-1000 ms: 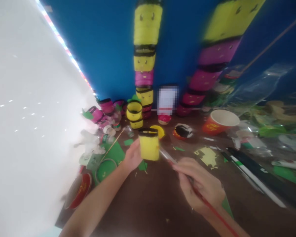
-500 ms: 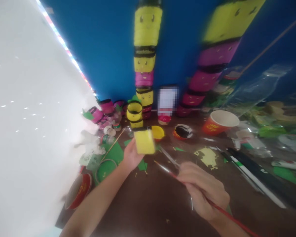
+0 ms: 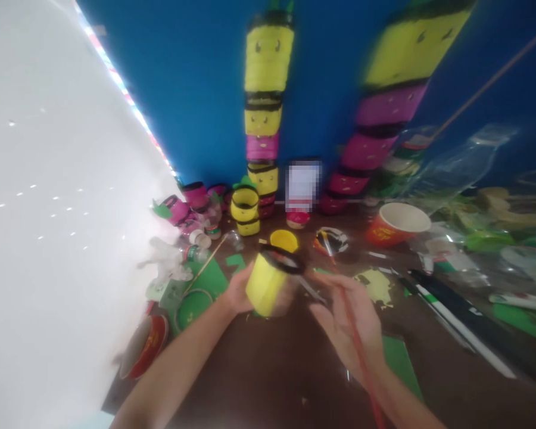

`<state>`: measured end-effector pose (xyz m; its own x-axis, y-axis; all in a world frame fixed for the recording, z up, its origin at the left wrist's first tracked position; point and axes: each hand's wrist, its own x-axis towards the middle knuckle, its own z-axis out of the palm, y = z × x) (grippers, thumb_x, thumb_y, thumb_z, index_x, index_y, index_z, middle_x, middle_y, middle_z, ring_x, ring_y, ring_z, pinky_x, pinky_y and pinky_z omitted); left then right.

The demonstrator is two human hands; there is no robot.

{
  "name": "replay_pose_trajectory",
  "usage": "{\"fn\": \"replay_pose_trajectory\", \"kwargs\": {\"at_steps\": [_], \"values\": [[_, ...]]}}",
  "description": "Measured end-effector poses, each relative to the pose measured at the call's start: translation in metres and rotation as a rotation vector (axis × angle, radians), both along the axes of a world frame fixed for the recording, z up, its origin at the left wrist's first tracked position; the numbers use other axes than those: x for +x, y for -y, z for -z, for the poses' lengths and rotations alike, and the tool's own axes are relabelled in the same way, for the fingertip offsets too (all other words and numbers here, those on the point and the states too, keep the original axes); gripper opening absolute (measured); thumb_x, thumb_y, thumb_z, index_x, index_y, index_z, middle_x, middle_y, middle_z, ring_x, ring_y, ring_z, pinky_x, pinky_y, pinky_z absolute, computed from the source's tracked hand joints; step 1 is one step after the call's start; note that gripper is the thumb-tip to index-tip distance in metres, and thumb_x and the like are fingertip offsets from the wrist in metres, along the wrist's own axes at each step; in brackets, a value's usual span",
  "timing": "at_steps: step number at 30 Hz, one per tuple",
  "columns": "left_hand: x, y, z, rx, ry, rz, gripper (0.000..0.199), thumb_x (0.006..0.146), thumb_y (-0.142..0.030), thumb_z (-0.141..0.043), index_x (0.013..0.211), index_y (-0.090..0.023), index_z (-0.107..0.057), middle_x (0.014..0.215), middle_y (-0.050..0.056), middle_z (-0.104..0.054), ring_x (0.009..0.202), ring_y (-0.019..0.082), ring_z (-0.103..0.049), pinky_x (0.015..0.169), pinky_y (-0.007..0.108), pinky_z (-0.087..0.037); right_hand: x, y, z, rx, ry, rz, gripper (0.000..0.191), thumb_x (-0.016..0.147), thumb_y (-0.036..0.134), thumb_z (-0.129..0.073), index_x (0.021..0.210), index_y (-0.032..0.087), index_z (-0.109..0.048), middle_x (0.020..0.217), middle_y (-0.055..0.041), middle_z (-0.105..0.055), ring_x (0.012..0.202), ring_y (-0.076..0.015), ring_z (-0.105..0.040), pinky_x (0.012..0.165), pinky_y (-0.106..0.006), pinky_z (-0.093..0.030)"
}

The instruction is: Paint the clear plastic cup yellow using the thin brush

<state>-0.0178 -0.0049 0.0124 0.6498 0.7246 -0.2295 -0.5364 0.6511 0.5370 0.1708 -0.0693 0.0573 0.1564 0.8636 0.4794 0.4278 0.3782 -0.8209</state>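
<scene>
Head view: the left forearm comes up from the lower left corner and slants right, ending in a left hand (image 3: 240,292) that is closed around the lower left side of a yellow container (image 3: 264,286), with the fingers passing behind and under it. On the other side, the right forearm rises from the lower right edge and slants left. Its right hand (image 3: 367,316) is partly opened, thumb spread toward the left and index finger reaching toward the container's rim; blur hides whether that finger touches it. This hand is closed on a red-handled brush (image 3: 360,351), which crosses in front of the fingers.

The container is held above the surface (image 3: 268,381), near the middle of the view and just in front of a yellow dish (image 3: 295,243). It is tilted, not upright: its long axis runs from the base at lower left to the black-rimmed mouth at upper right, and the mouth is turned partly toward the camera, so a little of the inside shows.

The brush's long axis is steep, its handle end low and right, its bristle end up and slightly left, over a dish of black paint (image 3: 319,244). Whether the bristles touch the paint cannot be told. Right of that dish stands a red paper cup (image 3: 379,232), and green paper (image 3: 399,363) lies beside the right wrist.
</scene>
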Motion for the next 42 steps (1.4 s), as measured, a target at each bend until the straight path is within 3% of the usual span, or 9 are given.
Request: {"fn": "replay_pose_trajectory", "kwargs": {"at_steps": [6, 10, 14, 21, 28, 32, 35, 38, 42], "values": [[-0.005, 0.007, 0.007, 0.144, -0.11, 0.197, 0.056, 0.068, -0.06, -0.058, 0.092, -0.011, -0.068, 0.092, 0.015, -0.07, 0.095, 0.032, -0.063, 0.087, 0.043, -0.042, -0.009, -0.003, 0.013, -0.186, -0.358, -0.407, 0.061, 0.064, 0.048, -0.072, 0.111, 0.025, -0.04, 0.118, -0.0121, -0.058, 0.108, -0.0243, -0.059, 0.085, -0.038, -0.054], [-0.004, 0.007, 0.001, 0.162, -0.11, 0.259, 0.063, 0.065, -0.068, -0.055, 0.089, -0.011, -0.068, 0.087, 0.016, -0.071, 0.099, 0.034, -0.062, 0.089, 0.044, -0.041, -0.007, 0.0, 0.008, -0.324, -0.501, -0.5, 0.06, 0.065, 0.039, -0.074, 0.111, 0.026, -0.038, 0.12, -0.013, -0.057, 0.106, -0.0247, -0.06, 0.079, -0.037, -0.056], [0.002, 0.007, -0.003, 0.215, -0.026, 0.194, 0.087, 0.049, -0.073, -0.064, 0.109, -0.011, -0.062, 0.11, 0.02, -0.064, 0.114, 0.039, -0.052, 0.094, 0.048, -0.038, -0.005, -0.001, 0.008, -0.257, -0.487, -0.347, 0.059, 0.063, 0.033, -0.076, 0.109, 0.026, -0.04, 0.113, -0.01, -0.061, 0.103, -0.0227, -0.062, 0.078, -0.034, -0.056], [0.015, 0.01, -0.008, 0.394, -0.092, 0.054, 0.098, 0.04, -0.022, -0.087, 0.129, -0.025, -0.046, 0.134, 0.015, -0.049, 0.124, 0.037, -0.043, 0.1, 0.05, -0.034, -0.013, -0.004, 0.013, -0.121, -0.436, 0.007, 0.061, 0.058, 0.031, -0.079, 0.108, 0.024, -0.045, 0.111, -0.0068, -0.057, 0.102, -0.0198, -0.061, 0.085, -0.033, -0.054], [0.021, 0.012, -0.018, 0.429, -0.177, -0.156, 0.076, 0.046, -0.019, -0.084, 0.117, -0.018, -0.057, 0.123, 0.014, -0.058, 0.12, 0.033, -0.048, 0.103, 0.046, -0.034, -0.011, -0.008, 0.002, 0.006, -0.252, -0.046, 0.064, 0.066, 0.035, -0.074, 0.118, 0.021, -0.04, 0.126, -0.0147, -0.053, 0.112, -0.024, -0.056, 0.091, -0.042, -0.049], [0.023, 0.01, -0.023, 0.367, -0.172, -0.376, 0.073, 0.049, -0.023, -0.083, 0.116, -0.018, -0.056, 0.122, 0.013, -0.06, 0.118, 0.031, -0.05, 0.101, 0.045, -0.036, 0.01, -0.016, -0.01, 0.06, -0.051, 0.159, 0.029, 0.084, 0.032, -0.054, 0.11, 0.02, -0.052, 0.091, -0.0056, -0.069, 0.091, -0.0181, -0.065, 0.085, -0.037, -0.051], [0.023, 0.006, -0.023, 0.374, -0.177, -0.535, 0.062, 0.055, -0.02, -0.08, 0.112, -0.018, -0.058, 0.116, 0.011, -0.063, 0.114, 0.028, -0.054, 0.101, 0.041, -0.037, 0.023, -0.025, -0.019, 0.149, 0.139, 0.081, 0.028, 0.092, 0.029, -0.037, 0.101, 0.02, -0.061, 0.066, -0.0009, -0.066, 0.069, -0.0138, -0.065, 0.068, -0.027, -0.053], [0.022, 0.002, -0.022, 0.364, -0.165, -0.634, 0.055, 0.057, -0.019, -0.078, 0.108, -0.018, -0.06, 0.109, 0.009, -0.067, 0.109, 0.025, -0.058, 0.102, 0.04, -0.037, 0.029, -0.037, -0.023, 0.196, 0.285, 0.001, 0.026, 0.09, 0.028, -0.041, 0.099, 0.019, -0.063, 0.069, -0.0017, -0.067, 0.065, -0.0134, -0.064, 0.063, -0.026, -0.052], [0.023, 0.0, -0.021, 0.289, -0.171, -0.647, 0.053, 0.056, -0.016, -0.079, 0.105, -0.016, -0.061, 0.103, 0.009, -0.069, 0.105, 0.024, -0.061, 0.103, 0.041, -0.036, 0.025, -0.057, -0.024, 0.069, 0.36, -0.031, 0.019, 0.086, 0.022, -0.046, 0.09, 0.018, -0.064, 0.07, -0.0008, -0.069, 0.064, -0.0132, -0.065, 0.06, -0.023, -0.051]]}}
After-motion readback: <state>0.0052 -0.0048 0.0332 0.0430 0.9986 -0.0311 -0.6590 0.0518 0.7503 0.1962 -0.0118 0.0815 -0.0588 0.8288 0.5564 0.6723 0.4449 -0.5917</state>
